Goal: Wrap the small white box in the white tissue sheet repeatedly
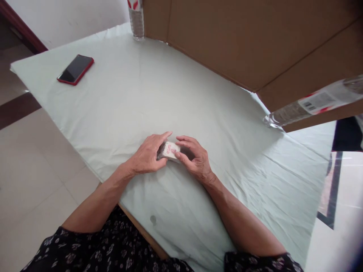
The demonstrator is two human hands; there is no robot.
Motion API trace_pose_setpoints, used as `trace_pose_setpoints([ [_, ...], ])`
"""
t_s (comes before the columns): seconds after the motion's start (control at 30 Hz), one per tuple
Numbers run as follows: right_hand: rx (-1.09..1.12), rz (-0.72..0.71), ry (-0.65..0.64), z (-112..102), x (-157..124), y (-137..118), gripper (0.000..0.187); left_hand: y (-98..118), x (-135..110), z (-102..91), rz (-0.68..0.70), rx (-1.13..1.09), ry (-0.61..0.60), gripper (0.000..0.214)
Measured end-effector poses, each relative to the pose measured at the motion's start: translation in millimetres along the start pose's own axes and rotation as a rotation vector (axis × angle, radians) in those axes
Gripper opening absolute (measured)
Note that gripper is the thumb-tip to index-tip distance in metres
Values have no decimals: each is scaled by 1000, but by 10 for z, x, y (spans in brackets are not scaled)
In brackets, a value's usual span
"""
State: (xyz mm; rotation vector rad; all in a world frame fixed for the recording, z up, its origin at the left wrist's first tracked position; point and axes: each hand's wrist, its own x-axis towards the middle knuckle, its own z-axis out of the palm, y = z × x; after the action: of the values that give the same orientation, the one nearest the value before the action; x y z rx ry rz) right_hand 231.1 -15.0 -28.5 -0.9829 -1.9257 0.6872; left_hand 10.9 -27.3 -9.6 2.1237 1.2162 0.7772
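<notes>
A small deck of playing cards (170, 150), its top white with red print, sits low over the cloth near the table's front edge, between my hands. Its left side looks dark and glossy. My left hand (150, 153) curves round the left end, thumb at the near side and fingers at the far side. At the right end, my right hand (195, 156) lays its thumb on the top face, with the fingers bent round the far corner. The hands hide both ends of the deck.
A pale green cloth (121, 98) covers the table. A phone in a red case (76, 70) lies at the far left. A large cardboard panel (227, 41) stands at the back right, with a clear bottle (137, 22) and another labelled bottle (314, 104) against it.
</notes>
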Motion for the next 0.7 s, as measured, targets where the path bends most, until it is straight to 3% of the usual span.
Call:
trace_pose_setpoints([
  [0.2,-160,-43,71,-34,-25,-13,18,52,-7,49,105,14,58,77],
  [0.37,-278,-192,124,-49,-7,-28,12,76,-13,93,180,10,70,81],
  [0.47,-256,-160,153,-51,0,-70,15,97,-22,109,191,-42,46,82],
  [0.57,-199,-38,152,-60,-1,-125,15,140,-32,103,123,-175,-19,83],
  [0.7,-91,37,133,-77,-1,-189,14,198,-31,113,-140,-375,-48,77],
])
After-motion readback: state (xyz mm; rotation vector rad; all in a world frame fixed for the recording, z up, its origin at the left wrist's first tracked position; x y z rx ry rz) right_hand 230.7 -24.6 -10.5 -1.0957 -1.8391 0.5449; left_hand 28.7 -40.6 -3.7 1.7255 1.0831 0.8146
